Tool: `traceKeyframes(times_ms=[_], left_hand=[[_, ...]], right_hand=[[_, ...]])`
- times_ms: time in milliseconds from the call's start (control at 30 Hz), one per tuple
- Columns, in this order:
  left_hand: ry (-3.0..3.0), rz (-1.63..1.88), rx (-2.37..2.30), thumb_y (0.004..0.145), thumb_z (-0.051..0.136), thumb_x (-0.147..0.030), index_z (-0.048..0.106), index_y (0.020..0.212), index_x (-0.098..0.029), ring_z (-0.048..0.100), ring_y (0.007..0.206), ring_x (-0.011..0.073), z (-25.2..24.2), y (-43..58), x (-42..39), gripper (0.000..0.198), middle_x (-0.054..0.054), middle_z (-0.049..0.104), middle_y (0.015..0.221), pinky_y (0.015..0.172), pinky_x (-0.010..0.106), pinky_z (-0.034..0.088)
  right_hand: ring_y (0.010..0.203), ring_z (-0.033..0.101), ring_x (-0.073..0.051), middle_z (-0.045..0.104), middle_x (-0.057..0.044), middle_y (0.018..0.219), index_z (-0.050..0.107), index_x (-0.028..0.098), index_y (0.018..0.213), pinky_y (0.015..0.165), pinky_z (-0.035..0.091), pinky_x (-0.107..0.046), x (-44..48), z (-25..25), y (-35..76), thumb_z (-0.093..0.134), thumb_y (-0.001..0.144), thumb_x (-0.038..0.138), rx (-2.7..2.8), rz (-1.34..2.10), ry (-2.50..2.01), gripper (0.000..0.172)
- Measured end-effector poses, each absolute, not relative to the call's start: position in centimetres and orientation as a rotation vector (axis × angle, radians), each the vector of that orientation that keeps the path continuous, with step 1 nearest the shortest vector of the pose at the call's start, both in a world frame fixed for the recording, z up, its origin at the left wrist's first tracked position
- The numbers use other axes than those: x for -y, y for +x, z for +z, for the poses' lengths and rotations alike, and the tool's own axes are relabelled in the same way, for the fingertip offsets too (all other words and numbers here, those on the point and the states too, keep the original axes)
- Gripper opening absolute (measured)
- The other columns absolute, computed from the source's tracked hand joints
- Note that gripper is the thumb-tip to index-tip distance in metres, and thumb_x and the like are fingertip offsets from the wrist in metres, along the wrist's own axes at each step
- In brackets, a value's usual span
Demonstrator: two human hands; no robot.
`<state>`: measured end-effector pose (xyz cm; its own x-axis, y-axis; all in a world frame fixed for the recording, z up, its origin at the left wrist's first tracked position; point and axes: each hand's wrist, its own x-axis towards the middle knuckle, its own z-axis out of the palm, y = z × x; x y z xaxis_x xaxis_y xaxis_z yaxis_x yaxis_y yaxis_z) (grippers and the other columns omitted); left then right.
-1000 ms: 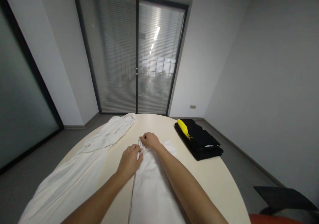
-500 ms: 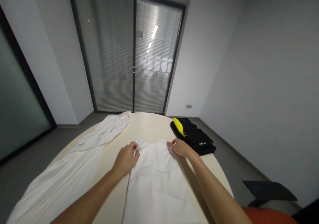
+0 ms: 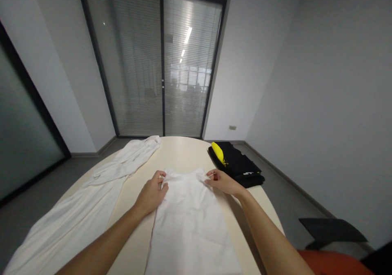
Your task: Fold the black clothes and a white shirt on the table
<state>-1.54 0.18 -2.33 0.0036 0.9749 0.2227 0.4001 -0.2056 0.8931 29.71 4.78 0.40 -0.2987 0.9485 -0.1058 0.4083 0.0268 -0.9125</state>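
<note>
A white garment lies lengthwise on the table in front of me, its far edge slightly gathered and curved. My left hand is at the far left corner, with thumb and fingers closed on the cloth there. At the far right corner, my right hand pinches the edge between thumb and fingertips. The near end of the garment runs out of the bottom of the view, and its exact kind cannot be told.
More white clothing is spread along the left side of the round cream table. Folded black clothes with a yellow patch are stacked at the right edge. A chair with a black armrest stands at the lower right.
My left hand has shifted slightly left along with its corner of the garment. My right fingers have changed their hold at the right corner. The view has tilted a little.
</note>
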Motion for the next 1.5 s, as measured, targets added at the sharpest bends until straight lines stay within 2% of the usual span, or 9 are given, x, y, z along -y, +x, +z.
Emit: traceKeyframes(times_ms=[200, 400, 633, 767, 967, 1067, 1200, 1400, 1500], left_hand=[[1.456, 1.375, -1.184, 0.08, 0.064, -0.042, 0.041, 0.097, -0.025, 0.053, 0.05, 0.0094, -0.8, -1.1, -0.3, 0.033, -0.005, 0.059, 0.075, 0.047, 0.018, 0.035], [1.39, 1.503, -1.144, 0.075, 0.068, -0.047, 0.044, 0.092, -0.023, 0.056, 0.055, 0.0101, -0.2, -1.4, -2.2, 0.038, -0.004, 0.062, 0.076, 0.05, 0.018, 0.039], [1.663, 1.262, -1.382, 0.083, 0.058, -0.036, 0.05, 0.12, -0.022, 0.07, 0.085, 0.0199, -4.2, -2.6, -3.6, 0.04, 0.009, 0.07, 0.11, 0.079, 0.033, 0.052], [1.838, 1.199, -1.614, 0.087, 0.051, -0.025, 0.05, 0.125, -0.024, 0.068, 0.082, 0.0188, -4.1, -2.6, -3.0, 0.038, 0.008, 0.069, 0.118, 0.082, 0.033, 0.05], [1.835, 1.157, -1.802, 0.082, 0.063, -0.028, 0.054, 0.122, -0.021, 0.067, 0.09, 0.0241, -4.4, -3.0, -3.2, 0.041, 0.009, 0.073, 0.105, 0.081, 0.034, 0.049], [1.751, 1.206, -1.731, 0.079, 0.064, -0.029, 0.056, 0.119, -0.022, 0.067, 0.081, 0.0224, -4.5, -3.1, -3.7, 0.041, 0.006, 0.072, 0.094, 0.077, 0.033, 0.05], [1.601, 1.33, -1.549, 0.073, 0.066, -0.025, 0.058, 0.114, -0.02, 0.066, 0.077, 0.0199, -3.9, -2.9, -3.9, 0.042, 0.002, 0.069, 0.084, 0.077, 0.033, 0.052], [1.23, 1.296, -1.397, 0.069, 0.067, -0.017, 0.061, 0.114, -0.017, 0.066, 0.078, 0.0168, -2.4, -2.3, -3.2, 0.046, 0.006, 0.069, 0.094, 0.058, 0.024, 0.054], [1.182, 1.24, -1.359, 0.068, 0.065, -0.011, 0.066, 0.107, -0.015, 0.068, 0.084, 0.0164, -1.6, -1.9, -2.6, 0.039, 0.008, 0.071, 0.1, 0.065, 0.022, 0.055]], right_hand=[[0.06, 0.043, -0.011, 0.054, 0.002, 0.065, 0.065, 0.014, 0.082, 0.057, 0.031, -0.025, -4.5, 1.9, 29.5, 0.067, 0.077, 0.062, 1.86, 1.19, -1.243, 0.048], [0.055, 0.04, -0.011, 0.049, 0.003, 0.064, 0.062, 0.017, 0.095, 0.051, 0.031, -0.024, -6.7, 1.0, 28.1, 0.06, 0.082, 0.063, 1.555, 0.818, -1.156, 0.048], [0.065, 0.052, -0.015, 0.055, 0.001, 0.075, 0.062, 0.017, 0.119, 0.065, 0.044, -0.028, -8.0, -3.5, 27.1, 0.062, 0.082, 0.046, 1.723, 0.632, -1.296, 0.047], [0.067, 0.053, -0.016, 0.06, -0.002, 0.081, 0.062, 0.019, 0.122, 0.07, 0.044, -0.029, -7.9, -3.7, 27.0, 0.054, 0.088, 0.041, 1.797, 0.515, -1.331, 0.041], [0.101, 0.055, -0.029, 0.067, -0.013, 0.102, 0.068, 0.02, 0.091, 0.087, 0.04, -0.039, -7.5, -3.5, 27.1, 0.068, 0.079, 0.049, 1.836, 0.283, -1.675, 0.031], [0.092, 0.058, -0.026, 0.067, -0.012, 0.092, 0.065, 0.019, 0.079, 0.084, 0.041, -0.036, -7.5, -3.4, 27.1, 0.071, 0.077, 0.046, 1.828, 0.376, -1.611, 0.027], [0.069, 0.056, -0.017, 0.064, -0.003, 0.079, 0.06, 0.019, 0.085, 0.067, 0.042, -0.029, -7.6, -2.9, 27.2, 0.069, 0.075, 0.047, 1.751, 0.628, -1.479, 0.03], [0.052, 0.05, -0.011, 0.055, 0.005, 0.064, 0.055, 0.02, 0.094, 0.05, 0.035, -0.022, -7.0, -1.1, 27.3, 0.071, 0.072, 0.048, 1.626, 0.922, -1.364, 0.039], [0.049, 0.056, -0.011, 0.056, 0.005, 0.07, 0.049, 0.022, 0.099, 0.046, 0.039, -0.022, -6.0, 0.1, 27.2, 0.072, 0.073, 0.051, 1.545, 1.133, -1.321, 0.045]])
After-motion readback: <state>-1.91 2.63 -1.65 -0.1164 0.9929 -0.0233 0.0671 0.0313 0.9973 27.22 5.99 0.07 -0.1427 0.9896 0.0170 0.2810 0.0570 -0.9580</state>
